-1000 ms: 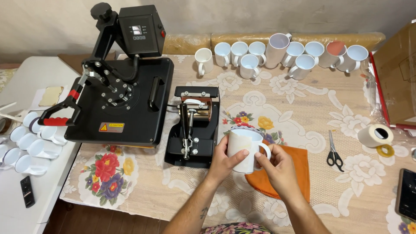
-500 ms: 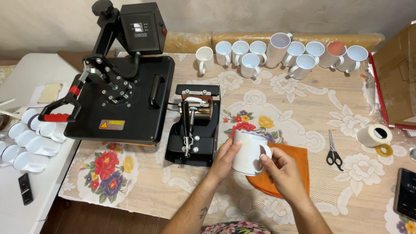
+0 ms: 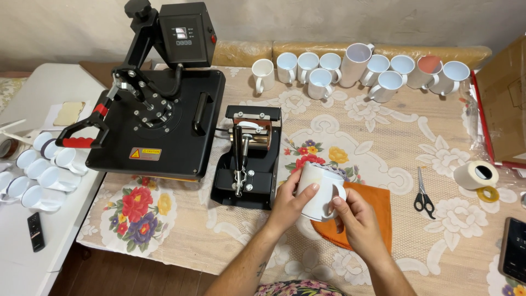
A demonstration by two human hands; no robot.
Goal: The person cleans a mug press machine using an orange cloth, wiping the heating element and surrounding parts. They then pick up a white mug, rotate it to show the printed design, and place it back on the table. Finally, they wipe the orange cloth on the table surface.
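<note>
Both hands hold a white mug [image 3: 318, 183] wrapped in a printed sheet, tilted above the flowered tablecloth. My left hand [image 3: 289, 201] cups the mug's left side, thumb across its body. My right hand [image 3: 356, 219] grips it at the handle from the right. Under the mug lies an orange cloth [image 3: 368, 211]. Just to the left stands a small black mug press [image 3: 246, 159] with a copper-coloured heating sleeve.
A large black flat heat press [image 3: 159, 115] fills the table's left. Several white mugs [image 3: 350, 68] line the back edge. Scissors [image 3: 422, 192], tape rolls [image 3: 476, 176], a cardboard box [image 3: 507, 104] and a phone [image 3: 515, 249] lie at right. More mugs [image 3: 38, 175] sit on a white side table.
The mug has been turned and tilted in my hands, and it now sits slightly lower and further left over the orange cloth. My right hand has shifted to the handle.
</note>
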